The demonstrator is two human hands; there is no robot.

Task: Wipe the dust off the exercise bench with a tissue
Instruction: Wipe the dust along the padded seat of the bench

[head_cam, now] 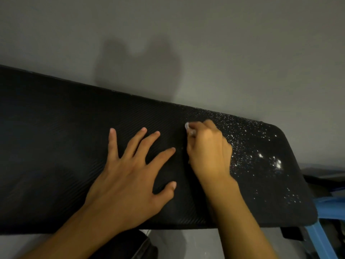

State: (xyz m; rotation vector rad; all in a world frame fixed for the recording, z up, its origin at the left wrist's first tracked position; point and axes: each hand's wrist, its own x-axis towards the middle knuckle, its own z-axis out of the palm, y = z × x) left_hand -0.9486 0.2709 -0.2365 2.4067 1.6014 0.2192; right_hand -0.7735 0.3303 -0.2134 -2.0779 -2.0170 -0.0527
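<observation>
Left hand [128, 176] flat on bench [56, 146]; right hand [209, 150] grips tissue [187, 126].

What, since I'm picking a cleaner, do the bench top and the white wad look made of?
The bench top: likely vinyl or faux leather, matte, with a fine diagonal weave pattern. The white wad: probably tissue paper, crumpled, mostly hidden in the right hand.

Plain grey wall [233, 40], soft two-lobed shadow [138, 75] cast on it, pale floor [186, 243] below, dark ribbed object [138, 246] on the floor at bottom centre, blue frame [322, 239] at lower right, kind unclear.
</observation>
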